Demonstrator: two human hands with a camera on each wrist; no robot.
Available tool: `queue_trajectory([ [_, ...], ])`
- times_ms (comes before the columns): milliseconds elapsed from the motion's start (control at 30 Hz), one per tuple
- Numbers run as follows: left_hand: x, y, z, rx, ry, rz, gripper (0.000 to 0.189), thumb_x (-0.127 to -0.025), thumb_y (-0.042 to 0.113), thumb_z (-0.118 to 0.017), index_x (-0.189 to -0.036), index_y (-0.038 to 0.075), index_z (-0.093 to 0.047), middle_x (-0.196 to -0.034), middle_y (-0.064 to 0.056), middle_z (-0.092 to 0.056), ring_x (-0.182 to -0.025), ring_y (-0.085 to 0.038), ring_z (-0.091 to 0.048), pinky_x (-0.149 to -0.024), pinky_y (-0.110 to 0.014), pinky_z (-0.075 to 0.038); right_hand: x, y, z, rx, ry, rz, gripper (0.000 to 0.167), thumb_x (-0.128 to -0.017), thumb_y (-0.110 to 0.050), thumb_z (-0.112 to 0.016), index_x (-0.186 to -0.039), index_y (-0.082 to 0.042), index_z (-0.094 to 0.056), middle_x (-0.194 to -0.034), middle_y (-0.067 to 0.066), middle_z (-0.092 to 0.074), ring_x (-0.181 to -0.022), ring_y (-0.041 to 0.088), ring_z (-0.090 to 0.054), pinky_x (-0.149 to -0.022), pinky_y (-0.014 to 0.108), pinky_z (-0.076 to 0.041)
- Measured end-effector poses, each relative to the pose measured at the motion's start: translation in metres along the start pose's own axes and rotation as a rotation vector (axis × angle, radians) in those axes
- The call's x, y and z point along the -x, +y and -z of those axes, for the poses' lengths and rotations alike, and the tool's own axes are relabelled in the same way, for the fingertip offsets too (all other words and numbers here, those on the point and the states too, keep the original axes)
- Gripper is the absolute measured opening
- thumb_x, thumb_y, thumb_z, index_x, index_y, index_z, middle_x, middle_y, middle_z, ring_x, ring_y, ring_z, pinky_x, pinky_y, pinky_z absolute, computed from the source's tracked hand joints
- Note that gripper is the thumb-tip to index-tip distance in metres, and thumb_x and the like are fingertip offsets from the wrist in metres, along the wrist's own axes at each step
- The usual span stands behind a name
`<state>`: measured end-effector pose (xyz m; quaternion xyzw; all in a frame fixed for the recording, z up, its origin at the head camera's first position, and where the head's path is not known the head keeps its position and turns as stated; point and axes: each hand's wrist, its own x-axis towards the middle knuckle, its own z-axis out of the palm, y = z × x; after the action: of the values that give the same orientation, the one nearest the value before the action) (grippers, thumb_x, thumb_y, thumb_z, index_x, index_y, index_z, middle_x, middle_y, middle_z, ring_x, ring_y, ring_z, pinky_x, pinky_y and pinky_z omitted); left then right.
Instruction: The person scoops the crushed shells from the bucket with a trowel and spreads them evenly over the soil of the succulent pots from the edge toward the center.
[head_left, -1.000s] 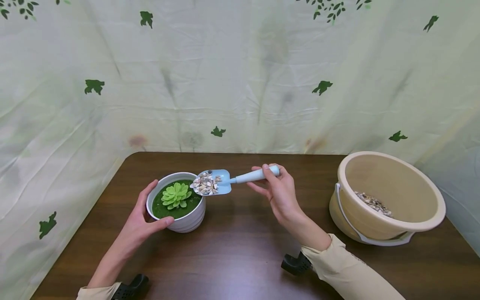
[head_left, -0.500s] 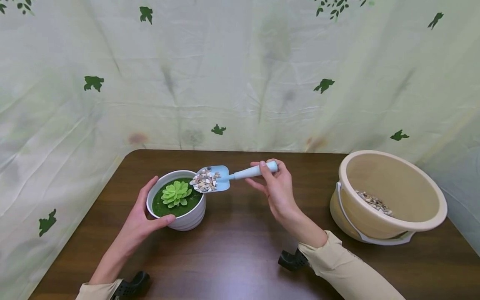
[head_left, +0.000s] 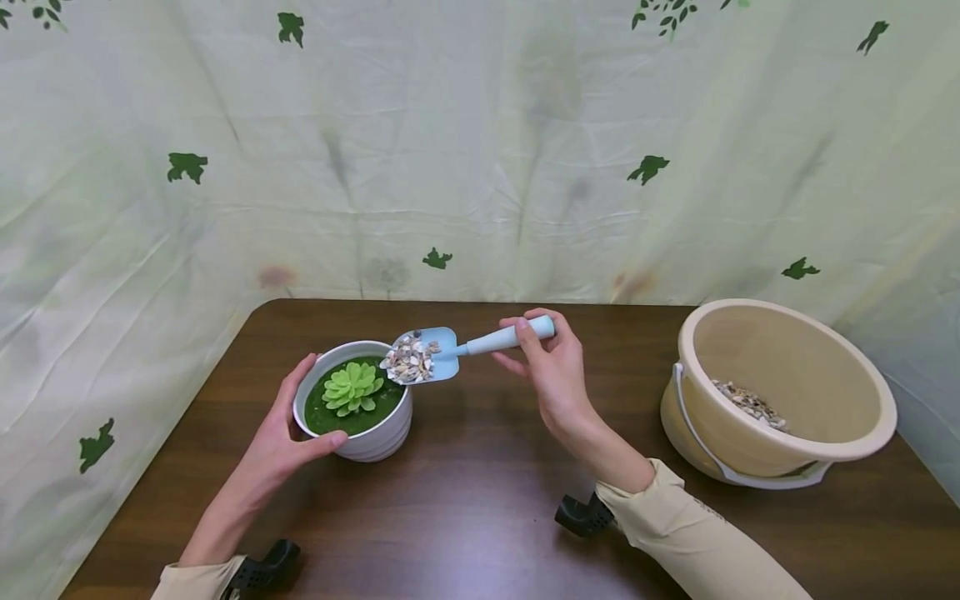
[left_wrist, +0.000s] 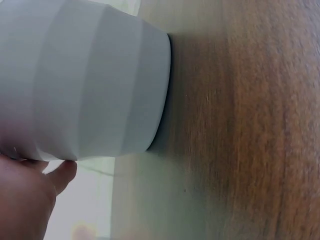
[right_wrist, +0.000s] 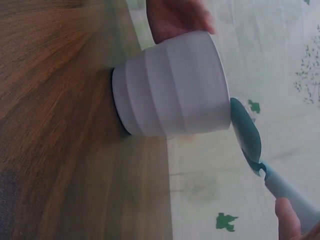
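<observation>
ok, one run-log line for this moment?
left hand: grips white pot | right hand: holds blue scoop | scoop: carries gravel, tip at pot rim | succulent: in pot | beige bucket: holds more gravel

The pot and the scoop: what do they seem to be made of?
The pot looks matte, ceramic or plastic: ridged, greyish-white sides leave this open. The scoop seems satin plastic, evenly pale blue, though its blade could be painted metal.

Pale-blue, spoon-shaped plastic trowel (head_left: 491, 342): looks smooth, satin
White, round, ribbed pot (head_left: 377, 442): looks smooth, matt
Cream, round plastic bucket (head_left: 810, 367): looks smooth, semi-matt
Brown, flat, wood-grained table (head_left: 480, 517): shines softly
Pale, leaf-printed cloth backdrop (head_left: 480, 167): looks creased
</observation>
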<state>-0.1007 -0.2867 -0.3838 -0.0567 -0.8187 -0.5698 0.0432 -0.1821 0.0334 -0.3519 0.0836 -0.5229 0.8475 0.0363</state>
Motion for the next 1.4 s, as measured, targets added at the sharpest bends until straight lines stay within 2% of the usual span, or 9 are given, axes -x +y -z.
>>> queue_trajectory([
  [67, 0.0007, 0.0003, 0.0002, 0.023, -0.005, -0.004, 0.098, -0.084, 0.004, -0.073, -0.158, 0.027, -0.015, -0.156, -0.012, -0.02, -0.126, -0.01, -0.034, -0.09, -0.012, -0.035, -0.0002, -0.0008, -0.0006, 0.009, -0.004, 0.01, 0.015, -0.099, -0.005, -0.057, -0.111, 0.001, -0.049, -0.112, 0.024, -0.062, -0.098, 0.025, -0.062, -0.08, 0.045, -0.055],
  [267, 0.0011, 0.0008, -0.0014, 0.0, 0.006, -0.008, 0.097, -0.084, 0.006, -0.074, -0.158, 0.027, -0.015, -0.155, -0.011, -0.022, -0.126, -0.008, -0.034, -0.092, -0.01, -0.033, -0.0008, -0.0035, -0.0017, 0.049, -0.031, 0.054, 0.018, -0.099, -0.006, -0.058, -0.112, 0.001, -0.048, -0.116, 0.032, -0.059, -0.099, 0.026, -0.062, -0.081, 0.044, -0.055],
  [433, 0.0009, 0.0015, -0.0035, -0.02, 0.01, -0.017, 0.098, -0.083, 0.007, -0.076, -0.158, 0.029, -0.016, -0.156, -0.01, -0.023, -0.127, -0.007, -0.034, -0.092, -0.01, -0.032, -0.0005, -0.0046, -0.0027, 0.082, -0.059, 0.093, 0.021, -0.099, -0.008, -0.059, -0.112, 0.002, -0.047, -0.114, 0.028, -0.061, -0.1, 0.029, -0.061, -0.081, 0.043, -0.055],
  [533, 0.0007, 0.0016, -0.004, -0.04, 0.017, -0.025, 0.099, -0.082, 0.007, -0.077, -0.157, 0.029, -0.017, -0.154, -0.009, -0.025, -0.128, -0.011, -0.033, -0.093, -0.01, -0.031, 0.0, -0.0046, -0.0034, 0.092, -0.068, 0.114, 0.02, -0.099, -0.008, -0.058, -0.112, 0.003, -0.047, -0.111, 0.023, -0.063, -0.099, 0.029, -0.061, -0.081, 0.044, -0.055],
  [767, -0.0001, 0.0004, -0.0043, -0.133, 0.035, -0.031, 0.101, -0.079, 0.012, -0.08, -0.157, 0.031, -0.019, -0.152, -0.008, -0.026, -0.132, -0.028, -0.03, -0.093, -0.013, -0.027, 0.0003, -0.0058, -0.0047, 0.092, -0.07, 0.124, 0.02, -0.099, -0.007, -0.058, -0.112, 0.003, -0.047, -0.111, 0.023, -0.063, -0.099, 0.029, -0.062, -0.081, 0.044, -0.055],
  [900, 0.0006, 0.0008, -0.0034, -0.075, 0.005, -0.009, 0.1, -0.081, 0.01, -0.078, -0.158, 0.027, -0.016, -0.155, -0.009, -0.022, -0.133, -0.027, -0.03, -0.092, -0.01, -0.03, 0.0, -0.0064, -0.0053, 0.096, -0.072, 0.129, 0.02, -0.099, -0.007, -0.058, -0.112, 0.003, -0.047, -0.11, 0.022, -0.063, -0.098, 0.029, -0.062, -0.081, 0.044, -0.055],
  [1000, 0.0015, 0.0013, -0.0022, -0.002, -0.017, 0.002, 0.097, -0.083, 0.006, -0.075, -0.158, 0.024, -0.015, -0.155, -0.01, -0.021, -0.13, -0.02, -0.032, -0.091, -0.011, -0.035, -0.0003, -0.0067, -0.0061, 0.101, -0.076, 0.137, 0.02, -0.099, -0.006, -0.058, -0.112, 0.002, -0.047, -0.11, 0.022, -0.064, -0.098, 0.029, -0.063, -0.081, 0.044, -0.055],
  [1133, 0.002, 0.0013, -0.0014, 0.039, -0.023, -0.005, 0.095, -0.084, 0.003, -0.073, -0.158, 0.025, -0.017, -0.154, -0.012, -0.022, -0.124, -0.011, -0.036, -0.089, -0.012, -0.039, -0.0004, -0.0076, -0.0071, 0.11, -0.083, 0.149, 0.019, -0.098, -0.006, -0.059, -0.112, 0.002, -0.047, -0.11, 0.023, -0.064, -0.098, 0.028, -0.063, -0.081, 0.044, -0.055],
  [1400, 0.0008, 0.0011, -0.0023, 0.021, -0.01, -0.033, 0.097, -0.082, 0.003, -0.075, -0.157, 0.026, -0.018, -0.152, -0.013, -0.025, -0.123, -0.01, -0.038, -0.09, -0.012, -0.038, 0.0001, -0.0101, -0.0088, 0.122, -0.099, 0.172, 0.02, -0.098, -0.006, -0.059, -0.112, 0.002, -0.047, -0.111, 0.023, -0.063, -0.099, 0.03, -0.063, -0.081, 0.045, -0.054],
])
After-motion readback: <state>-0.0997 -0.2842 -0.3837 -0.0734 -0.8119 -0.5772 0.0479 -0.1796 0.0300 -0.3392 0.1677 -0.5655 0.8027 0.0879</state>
